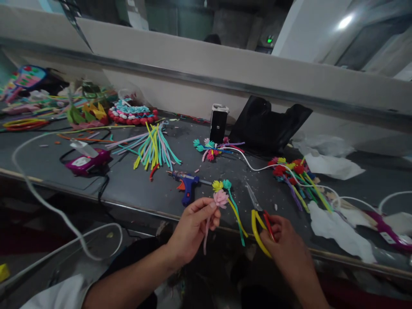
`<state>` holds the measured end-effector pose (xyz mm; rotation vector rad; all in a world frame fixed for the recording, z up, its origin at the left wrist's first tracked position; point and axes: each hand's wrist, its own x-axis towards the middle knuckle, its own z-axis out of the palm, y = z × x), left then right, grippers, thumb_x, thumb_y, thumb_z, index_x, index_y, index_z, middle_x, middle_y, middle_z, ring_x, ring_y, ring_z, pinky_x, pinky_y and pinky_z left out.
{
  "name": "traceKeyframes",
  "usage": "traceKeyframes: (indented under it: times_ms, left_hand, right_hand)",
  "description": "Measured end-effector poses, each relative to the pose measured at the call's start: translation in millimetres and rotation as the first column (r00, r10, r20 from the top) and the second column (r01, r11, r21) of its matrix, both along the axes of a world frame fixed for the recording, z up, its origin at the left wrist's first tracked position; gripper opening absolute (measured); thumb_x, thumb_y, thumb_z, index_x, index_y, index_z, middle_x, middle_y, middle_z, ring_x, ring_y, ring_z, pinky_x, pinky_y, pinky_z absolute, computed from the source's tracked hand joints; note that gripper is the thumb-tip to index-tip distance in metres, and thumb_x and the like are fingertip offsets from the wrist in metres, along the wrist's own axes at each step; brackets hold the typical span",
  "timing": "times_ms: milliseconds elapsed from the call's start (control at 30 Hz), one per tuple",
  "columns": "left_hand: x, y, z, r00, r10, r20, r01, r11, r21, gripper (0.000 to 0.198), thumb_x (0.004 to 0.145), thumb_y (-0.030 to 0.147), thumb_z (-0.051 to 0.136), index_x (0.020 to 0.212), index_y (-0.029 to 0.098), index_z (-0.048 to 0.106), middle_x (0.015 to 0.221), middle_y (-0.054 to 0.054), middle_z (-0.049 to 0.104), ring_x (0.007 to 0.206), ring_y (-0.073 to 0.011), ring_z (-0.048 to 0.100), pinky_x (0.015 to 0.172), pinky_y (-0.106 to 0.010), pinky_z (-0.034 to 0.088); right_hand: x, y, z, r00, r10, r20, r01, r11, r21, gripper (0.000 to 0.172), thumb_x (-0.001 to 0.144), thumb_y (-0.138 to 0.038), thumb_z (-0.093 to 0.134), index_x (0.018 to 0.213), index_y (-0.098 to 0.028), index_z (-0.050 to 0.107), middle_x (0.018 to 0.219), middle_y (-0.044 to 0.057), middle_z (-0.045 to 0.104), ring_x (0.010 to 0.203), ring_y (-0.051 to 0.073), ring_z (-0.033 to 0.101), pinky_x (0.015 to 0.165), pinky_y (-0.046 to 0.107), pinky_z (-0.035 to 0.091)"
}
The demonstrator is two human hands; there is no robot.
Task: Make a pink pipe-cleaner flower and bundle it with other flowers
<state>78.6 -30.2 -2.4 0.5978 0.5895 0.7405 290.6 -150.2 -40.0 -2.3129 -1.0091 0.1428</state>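
Observation:
A pink flower (220, 199) with a hanging stem is pinched between the thumb and fingers of my left hand (196, 225). To the right, my right hand (285, 240) is closed around the scissors (263, 229), which have one yellow and one red handle; their blades point away over the table. Just beyond the pink flower lie a yellow flower (217, 185) and a teal flower (227, 184), their stems trailing toward the table's front edge. A blue glue gun (188, 185) lies to the left of them.
Loose yellow, teal and lilac strips (157, 148) lie further back left. Behind are small flowers (210, 151), an upright phone (219, 124) and a black bag (268, 126). More flowers (289, 169) and white sheets (337, 229) lie right. A purple power strip (86, 162) and cables are left.

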Motion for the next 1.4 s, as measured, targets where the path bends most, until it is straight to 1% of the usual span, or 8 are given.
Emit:
traceKeyframes:
  times_ms: [100, 200, 433, 667, 833, 967, 1200, 1400]
  left_hand:
    - [0.2, -3.8, -1.4, 0.999, -0.037, 0.028, 0.037, 0.999, 0.004, 0.02, 0.073, 0.027, 0.077, 0.081, 0.015, 0.064, 0.07, -0.002, 0.064, 0.055, -0.0079, 0.054, 0.053, -0.019, 0.037]
    - [1.3, -7.5, -3.4, 0.994, -0.082, 0.073, 0.083, 0.997, -0.006, 0.02, 0.078, 0.031, 0.073, 0.081, 0.015, 0.062, 0.065, 0.0, 0.06, 0.046, -0.0039, 0.041, 0.047, -0.019, 0.028]
    - [1.0, -12.0, -1.6, 0.98, -0.173, 0.101, 0.175, 0.984, -0.009, 0.025, 0.082, 0.034, 0.068, 0.093, 0.012, 0.069, 0.051, 0.005, 0.042, 0.044, -0.004, 0.029, 0.046, -0.02, 0.024]
    - [-3.2, -15.2, 1.3, 0.98, -0.116, 0.161, 0.131, 0.988, -0.084, 0.015, 0.077, 0.025, 0.073, 0.086, 0.013, 0.068, 0.059, 0.001, 0.056, 0.046, -0.0052, 0.043, 0.049, -0.02, 0.032]
    - [-3.8, -14.5, 4.0, 0.988, -0.093, 0.126, 0.106, 0.989, -0.107, 0.018, 0.074, 0.026, 0.076, 0.085, 0.015, 0.067, 0.071, -0.002, 0.064, 0.052, -0.0066, 0.052, 0.054, -0.02, 0.039]
    - [-4.3, -13.3, 4.1, 0.988, -0.074, 0.134, 0.09, 0.989, -0.115, 0.017, 0.074, 0.024, 0.077, 0.085, 0.015, 0.067, 0.069, -0.001, 0.062, 0.052, -0.0053, 0.05, 0.052, -0.017, 0.037]
    - [-7.8, -14.6, 6.7, 0.991, -0.062, 0.119, 0.074, 0.992, -0.099, 0.015, 0.074, 0.022, 0.077, 0.084, 0.014, 0.068, 0.071, -0.002, 0.063, 0.056, -0.0048, 0.052, 0.056, -0.016, 0.04]
    - [-8.8, -14.2, 4.6, 0.992, -0.053, 0.115, 0.064, 0.994, -0.089, 0.012, 0.077, 0.018, 0.074, 0.087, 0.014, 0.068, 0.074, -0.002, 0.065, 0.061, -0.0058, 0.055, 0.061, -0.017, 0.043]
  right_hand:
    - [7.0, -8.5, 11.4, 0.912, -0.039, -0.409, 0.094, 0.989, 0.115, 0.052, 0.062, -0.047, 0.069, 0.104, -0.019, 0.059, 0.074, 0.004, 0.067, 0.061, 0.022, 0.064, 0.052, 0.031, 0.048]
    - [5.5, -14.2, 17.9, 0.685, 0.04, -0.728, 0.153, 0.968, 0.197, 0.065, 0.06, -0.05, 0.075, 0.114, -0.02, 0.057, 0.08, 0.005, 0.069, 0.059, 0.02, 0.063, 0.049, 0.029, 0.048]
    - [-32.0, -5.4, 17.4, 0.396, 0.497, -0.772, 0.04, 0.83, 0.556, 0.055, 0.071, -0.041, 0.069, 0.122, -0.028, 0.056, 0.081, 0.003, 0.058, 0.063, 0.016, 0.056, 0.049, 0.027, 0.047]
    - [-54.8, -12.1, 24.3, 0.669, 0.492, -0.557, -0.027, 0.765, 0.644, 0.069, 0.073, -0.032, 0.073, 0.134, -0.033, 0.043, 0.091, 0.006, 0.063, 0.076, 0.022, 0.064, 0.066, 0.038, 0.056]
    - [-64.0, -17.6, 8.7, 0.841, 0.366, -0.399, -0.104, 0.832, 0.545, 0.068, 0.071, -0.037, 0.077, 0.132, -0.031, 0.047, 0.088, 0.005, 0.064, 0.071, 0.02, 0.065, 0.065, 0.035, 0.056]
    - [-55.8, -21.5, -9.5, 0.968, 0.249, -0.014, -0.22, 0.88, 0.421, 0.075, 0.058, -0.054, 0.082, 0.121, -0.023, 0.056, 0.097, 0.011, 0.068, 0.078, 0.026, 0.067, 0.061, 0.034, 0.055]
    - [-63.0, -9.7, 7.3, 0.817, 0.3, 0.492, -0.484, 0.82, 0.305, 0.056, 0.076, -0.069, 0.059, 0.106, -0.022, 0.058, 0.074, 0.005, 0.07, 0.057, 0.02, 0.067, 0.05, 0.028, 0.052]
    - [-67.5, -5.0, 13.5, 0.736, 0.272, 0.62, -0.542, 0.786, 0.298, 0.053, 0.083, -0.065, 0.053, 0.104, -0.017, 0.058, 0.073, 0.007, 0.072, 0.06, 0.019, 0.07, 0.055, 0.025, 0.054]
